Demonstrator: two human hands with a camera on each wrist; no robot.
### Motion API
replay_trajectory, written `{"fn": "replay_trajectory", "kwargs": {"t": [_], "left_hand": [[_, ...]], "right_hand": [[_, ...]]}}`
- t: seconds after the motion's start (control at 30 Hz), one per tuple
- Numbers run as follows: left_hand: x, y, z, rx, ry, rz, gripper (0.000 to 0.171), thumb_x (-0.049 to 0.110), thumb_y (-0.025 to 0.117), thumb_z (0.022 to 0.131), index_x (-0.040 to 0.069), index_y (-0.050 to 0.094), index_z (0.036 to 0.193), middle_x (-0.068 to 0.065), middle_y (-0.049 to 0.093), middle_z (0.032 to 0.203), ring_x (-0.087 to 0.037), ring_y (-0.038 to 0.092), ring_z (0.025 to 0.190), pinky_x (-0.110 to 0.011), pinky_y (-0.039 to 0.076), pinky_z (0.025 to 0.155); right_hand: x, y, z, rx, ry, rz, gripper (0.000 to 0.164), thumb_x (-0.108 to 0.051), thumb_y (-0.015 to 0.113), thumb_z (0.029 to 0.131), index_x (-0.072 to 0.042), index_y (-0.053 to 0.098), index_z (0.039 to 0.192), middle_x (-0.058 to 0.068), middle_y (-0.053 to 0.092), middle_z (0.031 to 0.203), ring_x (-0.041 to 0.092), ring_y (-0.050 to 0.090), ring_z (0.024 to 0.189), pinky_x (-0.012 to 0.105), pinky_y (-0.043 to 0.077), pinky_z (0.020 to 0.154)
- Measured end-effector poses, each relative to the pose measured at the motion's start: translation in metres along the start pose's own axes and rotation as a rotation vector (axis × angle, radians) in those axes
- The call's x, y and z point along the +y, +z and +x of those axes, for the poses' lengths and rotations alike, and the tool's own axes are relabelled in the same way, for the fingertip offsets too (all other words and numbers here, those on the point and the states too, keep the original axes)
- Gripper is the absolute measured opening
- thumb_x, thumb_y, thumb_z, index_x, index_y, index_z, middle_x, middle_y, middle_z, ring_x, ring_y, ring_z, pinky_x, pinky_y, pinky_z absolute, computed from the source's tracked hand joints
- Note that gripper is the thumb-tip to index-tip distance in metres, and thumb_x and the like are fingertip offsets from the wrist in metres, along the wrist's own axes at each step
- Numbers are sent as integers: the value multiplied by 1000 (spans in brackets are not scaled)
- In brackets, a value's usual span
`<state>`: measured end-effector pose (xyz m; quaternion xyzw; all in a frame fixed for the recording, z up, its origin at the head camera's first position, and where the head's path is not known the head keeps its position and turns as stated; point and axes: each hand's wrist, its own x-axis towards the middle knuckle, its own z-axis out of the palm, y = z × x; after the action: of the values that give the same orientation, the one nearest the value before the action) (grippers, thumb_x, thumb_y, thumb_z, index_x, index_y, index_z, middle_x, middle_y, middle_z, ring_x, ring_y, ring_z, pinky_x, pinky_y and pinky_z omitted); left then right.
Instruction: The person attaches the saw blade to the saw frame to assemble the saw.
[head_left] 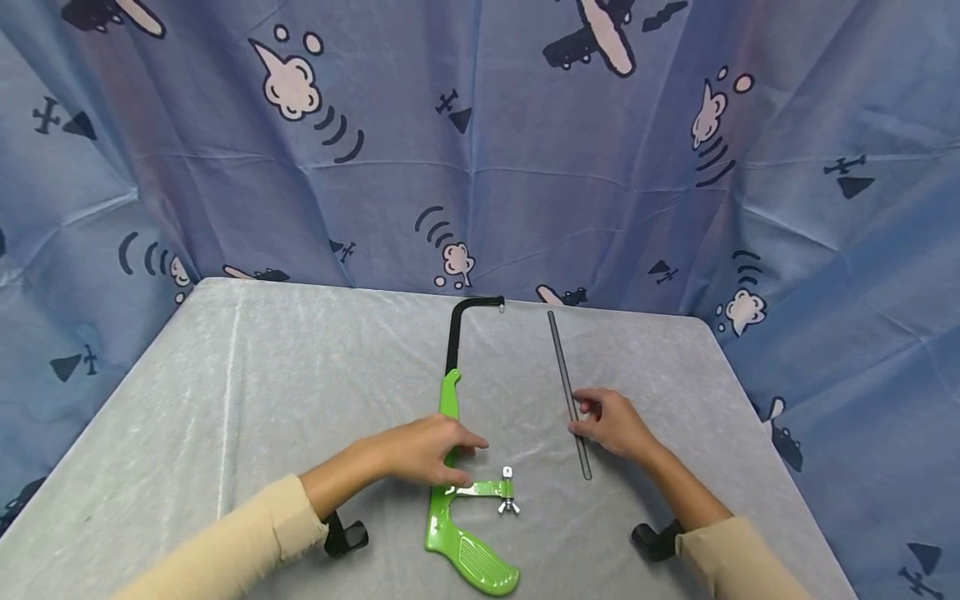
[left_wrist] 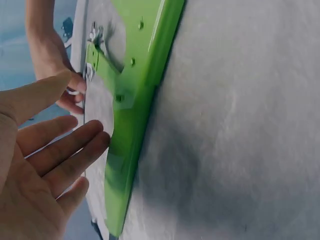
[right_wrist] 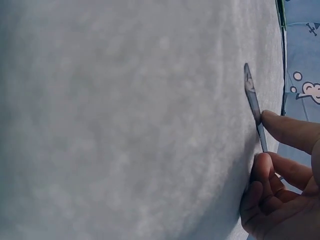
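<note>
A hacksaw frame (head_left: 439,521) with a green handle and a black bow lies on the table, no blade fitted across it. My left hand (head_left: 429,450) is over its green part, fingers spread and relaxed. The left wrist view shows the fingertips (left_wrist: 102,137) right at the edge of the green frame (left_wrist: 132,105). Right of the frame lies a thin dark-grey hacksaw blade (head_left: 561,358). My right hand (head_left: 615,425) pinches it below its middle. In the right wrist view, the thumb (right_wrist: 280,129) and a curled finger meet the blade (right_wrist: 252,100).
A wing nut (head_left: 508,505) sits on the frame's short green arm. The table (head_left: 322,358) has a pale grey velvety cover. A blue printed curtain (head_left: 525,208) hangs just behind its far edge. Black wrist mounts (head_left: 347,537) stick out below both forearms.
</note>
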<state>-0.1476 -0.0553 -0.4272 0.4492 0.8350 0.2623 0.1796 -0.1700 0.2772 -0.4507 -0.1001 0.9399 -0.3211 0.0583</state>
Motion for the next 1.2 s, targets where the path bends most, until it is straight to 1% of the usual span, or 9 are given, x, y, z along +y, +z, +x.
{"fn": "replay_trajectory", "kwargs": {"t": [0.07, 0.13, 0.4, 0.53, 0.6, 0.8, 0.93, 1.1, 1.2], "left_hand": [[2, 1, 1, -25, -8, -13, 52, 25, 77, 86, 2, 63, 131, -6, 71, 116, -8, 64, 107, -24, 48, 94], [4, 2, 2, -44, -22, -44, 53, 25, 78, 86, 3, 63, 131, -5, 72, 114, -6, 64, 105, -23, 48, 93], [8, 3, 2, -88, -69, -165, 54, 20, 79, 85, 0, 61, 132, -4, 72, 110, -4, 64, 102, -20, 48, 91], [10, 5, 3, -115, -68, -215, 53, 17, 78, 85, -2, 60, 131, -4, 71, 109, -5, 64, 98, -20, 50, 88], [10, 5, 3, -127, -66, -229, 53, 16, 78, 85, -3, 60, 132, -3, 71, 109, -4, 64, 97, -20, 50, 87], [10, 8, 4, -144, -65, -217, 52, 10, 78, 85, -3, 60, 132, 0, 71, 110, 0, 62, 97, -18, 49, 87], [9, 8, 6, -148, -54, -198, 51, 3, 77, 83, -4, 61, 130, 0, 71, 103, -1, 62, 93, -18, 49, 86], [8, 9, 9, -160, -43, -164, 49, 0, 76, 81, -3, 63, 128, 4, 69, 94, 2, 59, 86, -17, 48, 83], [7, 11, 11, -165, -43, -151, 47, -2, 76, 81, -3, 64, 126, 5, 67, 92, 1, 58, 84, -16, 48, 81]], "right_hand": [[0, 0, -1, 3, 2, 5, 50, -6, 79, 80, 11, 61, 124, 9, 60, 92, 17, 51, 76, 26, 41, 62], [0, 0, -1, 5, 5, 12, 50, -6, 79, 80, 11, 61, 123, 8, 60, 92, 17, 51, 76, 26, 41, 62], [1, 1, -1, 7, 7, 47, 49, -4, 79, 79, 11, 60, 122, 9, 58, 91, 17, 50, 74, 25, 40, 60], [1, 1, 0, 5, 10, 58, 49, -4, 79, 79, 11, 60, 122, 8, 57, 90, 17, 49, 73, 25, 39, 59], [1, 2, 0, 7, 13, 64, 49, -4, 79, 79, 10, 60, 121, 8, 57, 90, 17, 49, 73, 25, 38, 59], [-1, 3, 1, 19, 6, 74, 49, -3, 79, 77, 10, 60, 120, 9, 56, 89, 15, 48, 72, 24, 38, 58], [-2, 2, 1, 12, 19, 71, 49, -3, 79, 78, 8, 59, 121, 10, 56, 90, 17, 48, 73, 25, 39, 59], [-3, 2, 1, 11, 26, 68, 49, -3, 79, 78, 8, 59, 121, 10, 59, 92, 18, 50, 75, 26, 41, 59], [-3, 2, 2, 17, 27, 69, 46, -2, 78, 79, 7, 60, 121, 10, 61, 91, 19, 52, 75, 27, 43, 59]]}}
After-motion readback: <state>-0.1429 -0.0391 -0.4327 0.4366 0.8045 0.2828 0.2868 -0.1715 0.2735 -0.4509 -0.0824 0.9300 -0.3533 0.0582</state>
